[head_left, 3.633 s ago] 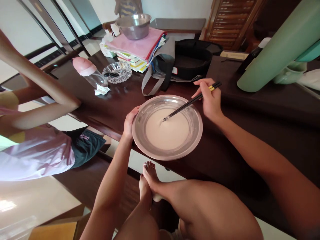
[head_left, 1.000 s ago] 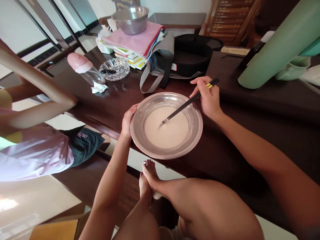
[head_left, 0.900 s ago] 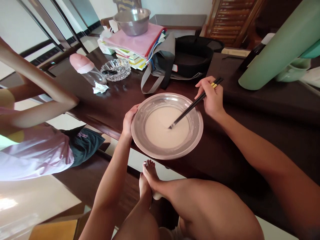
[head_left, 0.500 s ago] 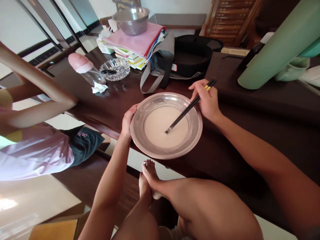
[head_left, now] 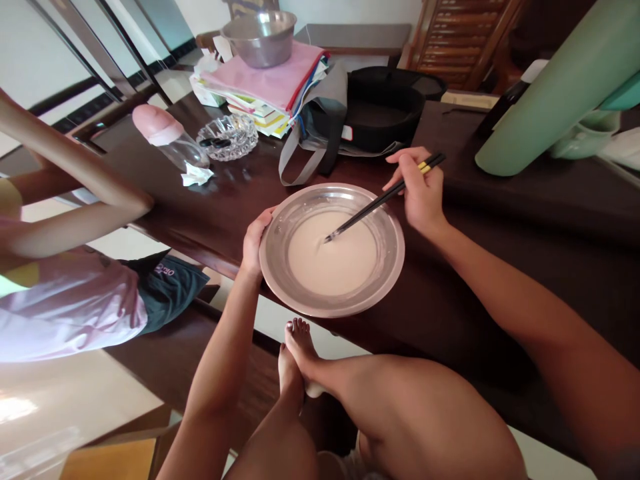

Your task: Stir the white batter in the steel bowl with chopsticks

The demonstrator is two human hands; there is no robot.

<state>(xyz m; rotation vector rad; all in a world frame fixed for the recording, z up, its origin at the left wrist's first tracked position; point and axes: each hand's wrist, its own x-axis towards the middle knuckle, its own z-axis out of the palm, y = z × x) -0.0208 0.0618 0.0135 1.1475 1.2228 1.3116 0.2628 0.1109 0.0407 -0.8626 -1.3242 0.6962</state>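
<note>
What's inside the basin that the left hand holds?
Pale, opaque liquid, with the lower ends of black chopsticks dipped in. The liquid hides the bottom of the basin.

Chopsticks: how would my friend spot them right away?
Find the dark table, then the metal bowl of pale liquid at its near edge. The right hand holds the chopsticks slanting into that bowl. They're thin and black with yellow near the top, unlike the round, silvery bowl.

1. A home, seemingly a living room.
2. Dark polished bench [head_left: 220, 212] bearing a pink-topped bottle [head_left: 167, 133], a cut-glass dish [head_left: 236, 148] and a book stack [head_left: 257, 120] (everyday household clutter).
3. Slatted wooden furniture [head_left: 457, 43] behind.
4. Bare feet [head_left: 301, 348] below the bench.
</note>
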